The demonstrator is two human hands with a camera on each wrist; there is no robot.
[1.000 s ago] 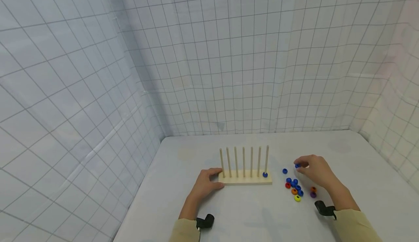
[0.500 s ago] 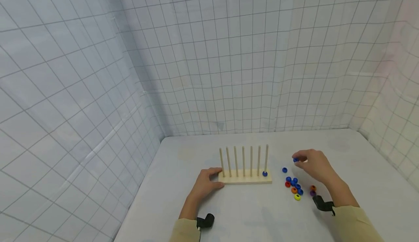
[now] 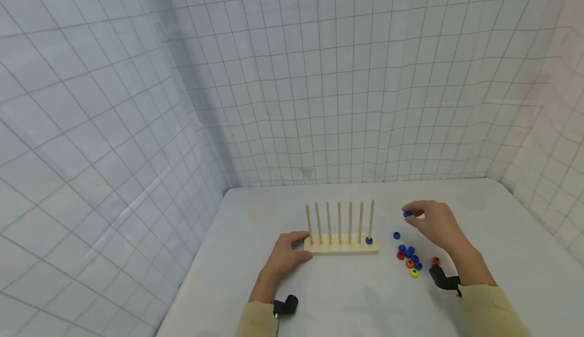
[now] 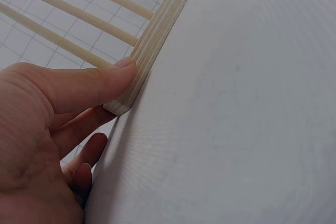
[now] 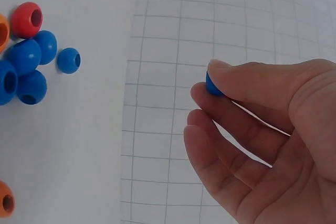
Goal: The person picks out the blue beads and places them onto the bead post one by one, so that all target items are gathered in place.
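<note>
A pale wooden peg rack with a row of upright pegs stands on the white table. One blue bead sits at the foot of its rightmost peg. My left hand grips the left end of the rack's base, with the thumb along the front edge and fingers behind. To the right of the rack, my right hand pinches a blue bead between thumb and fingertips, raised over the table. Most of that bead is covered by the thumb.
Loose beads lie between the rack and my right hand: several blue ones, a red one, an orange one and a yellow one. Another orange bead lies close to the right wrist. Gridded white curtains enclose the table.
My right hand has lifted the pinched blue bead and carried it slightly left. The purple bead near the right wrist is now hidden behind the wrist camera. My left hand stays on the rack.
</note>
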